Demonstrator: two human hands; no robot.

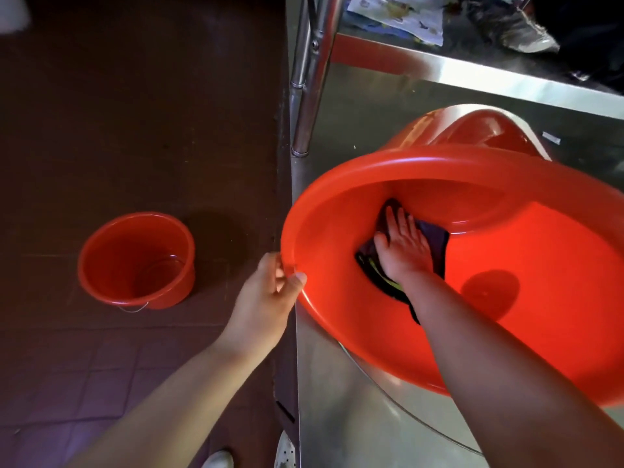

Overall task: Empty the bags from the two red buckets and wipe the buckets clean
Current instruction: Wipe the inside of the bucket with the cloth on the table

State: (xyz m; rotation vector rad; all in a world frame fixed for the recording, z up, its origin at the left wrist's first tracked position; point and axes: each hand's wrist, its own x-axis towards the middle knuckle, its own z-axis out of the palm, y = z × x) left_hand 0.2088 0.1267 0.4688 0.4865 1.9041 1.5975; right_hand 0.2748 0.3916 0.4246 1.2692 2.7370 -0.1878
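A large red bucket lies tilted toward me on a steel table, its mouth open to the camera. My left hand grips its rim at the left edge. My right hand reaches deep inside and presses a dark cloth flat against the inner wall with straight fingers. A second, smaller red bucket stands upright on the dark floor to the left, with nothing visible inside it and a thin wire handle hanging at its front.
The steel table runs along the right, its edge next to my left hand. A metal leg rises at the table's far left. A steel shelf behind holds papers and a shoe. Brown tiled floor lies to the left.
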